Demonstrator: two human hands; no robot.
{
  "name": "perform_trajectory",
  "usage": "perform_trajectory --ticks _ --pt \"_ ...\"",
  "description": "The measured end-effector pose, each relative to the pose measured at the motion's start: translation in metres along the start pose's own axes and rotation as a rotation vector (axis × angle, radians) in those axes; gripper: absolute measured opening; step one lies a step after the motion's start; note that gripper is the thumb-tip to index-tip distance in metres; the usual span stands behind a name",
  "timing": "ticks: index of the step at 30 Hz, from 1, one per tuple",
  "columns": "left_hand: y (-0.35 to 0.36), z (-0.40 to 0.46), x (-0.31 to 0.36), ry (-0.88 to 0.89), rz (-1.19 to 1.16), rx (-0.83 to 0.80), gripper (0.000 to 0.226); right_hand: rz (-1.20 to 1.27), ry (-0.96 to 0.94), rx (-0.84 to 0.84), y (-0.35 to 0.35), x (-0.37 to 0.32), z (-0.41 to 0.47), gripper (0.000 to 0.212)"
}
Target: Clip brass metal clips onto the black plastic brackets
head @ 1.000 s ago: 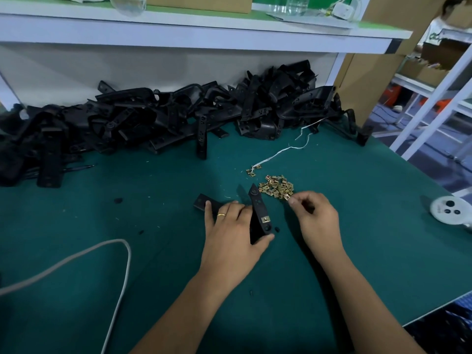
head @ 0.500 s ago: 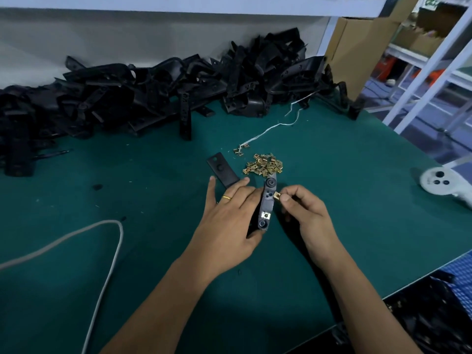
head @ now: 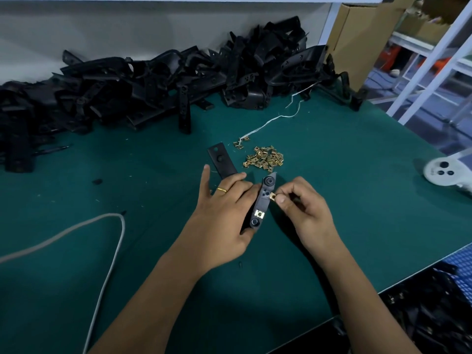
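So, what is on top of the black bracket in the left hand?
One brass clip already sits on the bracket near its lower end. The right hand brings a second clip to its edge. The left hand covers the bracket's left side.

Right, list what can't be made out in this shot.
- Head view: the left hand covers the near side of the held bracket.
- Whether the pinched clip in the right hand is seated: too small.
- Clip pile count: too small.
- White device: cut by the right edge.
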State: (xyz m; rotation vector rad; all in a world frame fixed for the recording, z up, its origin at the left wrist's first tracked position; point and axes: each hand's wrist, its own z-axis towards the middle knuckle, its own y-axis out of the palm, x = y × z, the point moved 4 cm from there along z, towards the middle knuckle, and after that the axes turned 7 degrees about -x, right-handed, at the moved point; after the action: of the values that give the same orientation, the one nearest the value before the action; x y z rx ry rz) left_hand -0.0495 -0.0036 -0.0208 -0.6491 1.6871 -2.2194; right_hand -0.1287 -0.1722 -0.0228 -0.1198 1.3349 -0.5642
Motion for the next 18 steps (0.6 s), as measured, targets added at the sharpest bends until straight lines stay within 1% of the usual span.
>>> perform_trajectory --ticks 4,6,8,10,13,15,16,18 --pt "-0.004 -0.002 0.003 0.046 0.006 -0.033 0.071 0.224 0.122 -0.074 -0.003 0.002 0.001 0.017" --pt "-0.002 -0.002 0.008 0.057 0.025 -0.048 0.070 0.246 0.128 -0.107 -0.003 0.002 0.001 0.017" --pt "0.001 -0.002 0.011 0.058 0.013 -0.079 0.070 0.243 0.121 -0.100 -0.004 0.001 0.001 0.017" --pt "0.003 0.001 0.013 0.034 0.009 -0.094 0.073 0.249 0.155 -0.089 -0.005 0.001 0.003 0.018" --pt "0.005 0.002 0.018 0.004 0.041 -0.108 0.077 0.350 0.217 -0.070 -0.001 0.001 0.000 0.019" --pt "0.006 0.002 0.026 0.024 0.058 -0.119 0.082 0.415 0.225 -0.008 0.005 -0.003 -0.012 0.019" --pt "0.005 0.001 0.030 0.053 0.057 -0.125 0.087 0.442 0.228 0.051 0.004 -0.004 -0.025 0.020" --pt "0.003 -0.003 0.034 0.101 0.013 -0.102 0.093 0.515 0.269 0.243 -0.008 -0.004 -0.063 0.024"
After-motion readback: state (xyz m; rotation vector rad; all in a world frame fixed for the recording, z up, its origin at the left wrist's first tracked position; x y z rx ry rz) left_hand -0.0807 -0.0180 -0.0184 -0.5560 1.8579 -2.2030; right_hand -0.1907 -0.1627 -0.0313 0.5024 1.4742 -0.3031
